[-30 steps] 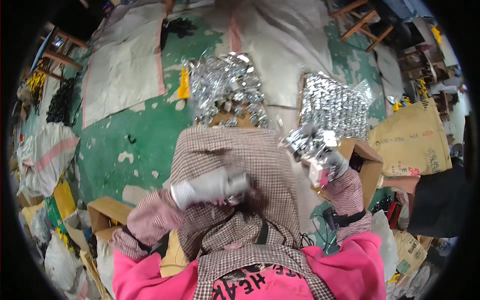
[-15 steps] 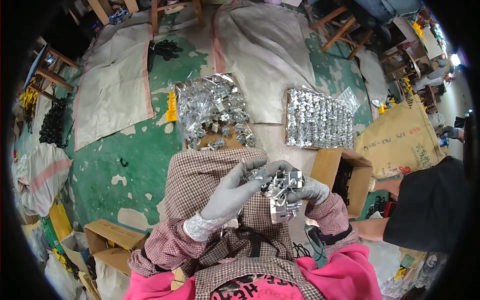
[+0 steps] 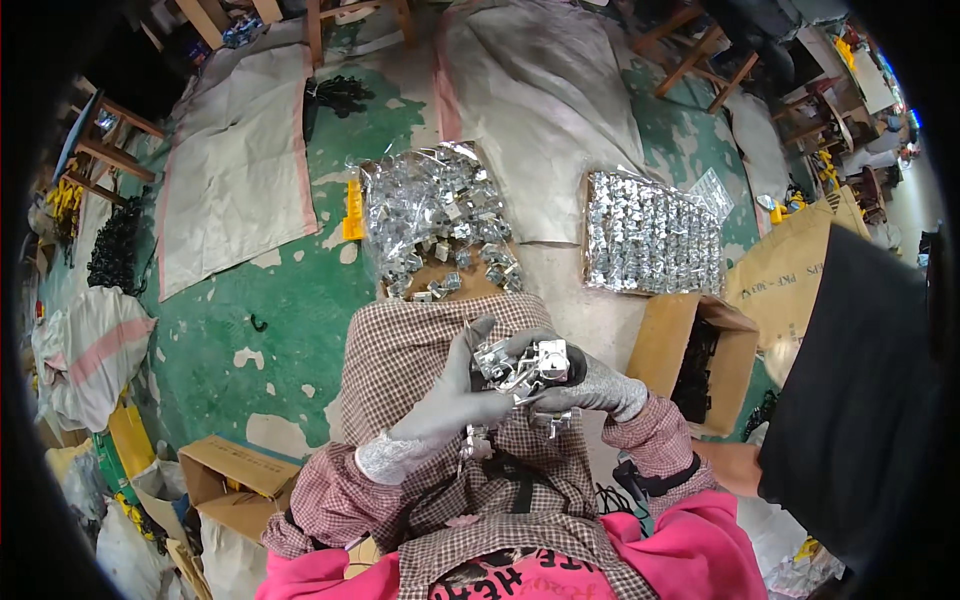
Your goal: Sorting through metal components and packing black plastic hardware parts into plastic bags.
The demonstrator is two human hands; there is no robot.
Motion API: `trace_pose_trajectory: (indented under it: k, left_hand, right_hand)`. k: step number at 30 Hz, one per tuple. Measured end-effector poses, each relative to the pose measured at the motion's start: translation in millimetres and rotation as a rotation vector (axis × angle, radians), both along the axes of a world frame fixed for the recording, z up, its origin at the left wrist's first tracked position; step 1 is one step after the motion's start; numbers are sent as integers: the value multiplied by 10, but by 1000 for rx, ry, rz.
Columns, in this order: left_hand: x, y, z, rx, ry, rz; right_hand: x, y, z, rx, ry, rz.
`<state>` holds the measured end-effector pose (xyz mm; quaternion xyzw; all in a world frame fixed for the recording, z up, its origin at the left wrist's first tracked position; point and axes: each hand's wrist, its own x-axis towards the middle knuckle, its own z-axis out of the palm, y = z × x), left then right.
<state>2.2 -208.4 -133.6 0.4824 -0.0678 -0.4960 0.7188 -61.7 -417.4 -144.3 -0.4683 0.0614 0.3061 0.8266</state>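
Both of my hands wear grey knit gloves and meet above my checked apron (image 3: 400, 330). My left hand (image 3: 440, 395) is closed around the left side of a cluster of small shiny metal parts, with its thumb below and fingers above. The right hand (image 3: 590, 382) grips the other side of the cluster, where one boxy silver metal part (image 3: 551, 360) faces up. More metal parts (image 3: 478, 442) hang or lie just below the hands, over my lap. My palms hide how the parts sit between the fingers.
Ahead of my knees stands a plastic-lined box (image 3: 455, 285) heaped with metal parts. To its right lies a tray of similar parts in rows (image 3: 650, 235). An open carton (image 3: 655, 345) holds black pieces. A person's arm (image 3: 733, 467) and black cloth (image 3: 850, 390) are close at right.
My hands have drawn together, and the left fingers now close on the cluster. The metal parts have turned. At right, the person's black cloth has moved up, covering more of the tan sack.
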Motion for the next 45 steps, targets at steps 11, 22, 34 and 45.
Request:
trace_pose_trajectory:
  k: [11,22,34,45]
  left_hand:
    - [-101,-104,-147,201,-29,149]
    - [-145,691,-141,237,-1056,-648]
    - [678,237,-335,234,-971,-731]
    - [853,143,-2829,1348,-1583,-586]
  right_hand:
    - [-4,65,-197,-283,-282,111]
    - [-811,244,-88,-728,-707,601]
    - [768,-365,-2904,-1357,-698,207]
    - [1210,321,-3102,-1575,-900,358]
